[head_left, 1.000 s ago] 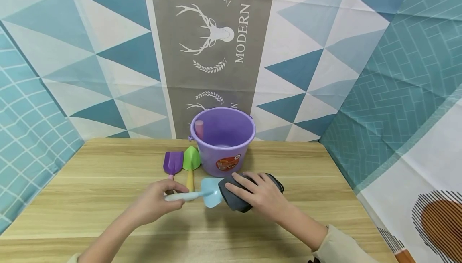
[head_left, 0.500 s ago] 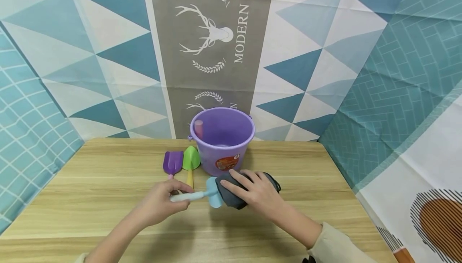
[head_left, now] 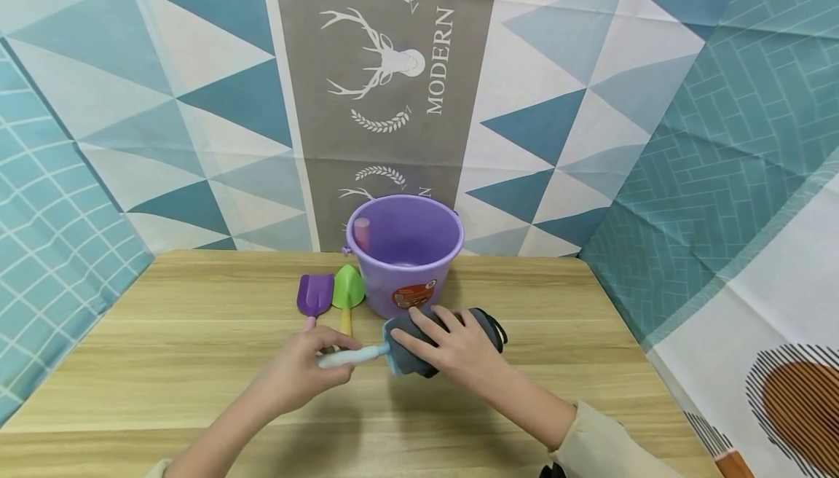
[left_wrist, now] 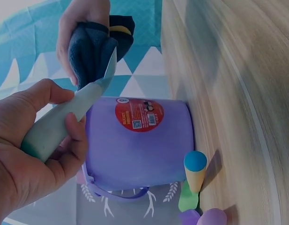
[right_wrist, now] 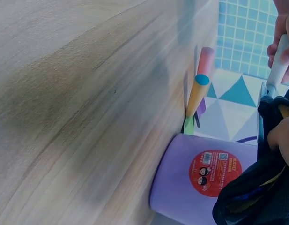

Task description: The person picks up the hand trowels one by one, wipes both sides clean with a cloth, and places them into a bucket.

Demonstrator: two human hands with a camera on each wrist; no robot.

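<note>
My left hand (head_left: 304, 372) grips the pale handle of a light blue toy shovel (head_left: 367, 353), held above the wooden table. A folded dark grey cloth (head_left: 408, 363) with a black loop is in my right hand (head_left: 462, 350), fingers spread over its top. The cloth covers most of the shovel's blade; only a blue edge shows at its left side. Seen from the left wrist, the blade (left_wrist: 111, 65) stands edge-on against the cloth (left_wrist: 88, 51). Beyond both hands stands a purple bucket (head_left: 380, 281) with a red label.
Left of the bucket, a purple toy shovel (head_left: 316, 294) and a green one (head_left: 349, 287) with a yellow handle lie on the table (head_left: 197, 361). A pink handle (head_left: 362, 236) leans inside the bucket. Printed fabric (head_left: 550, 128) hangs behind the table and along its sides.
The shovel has moved slightly right and the cloth slightly left, so the blade, mostly visible a second ago, is now nearly covered. Bucket and other shovels have stayed put.
</note>
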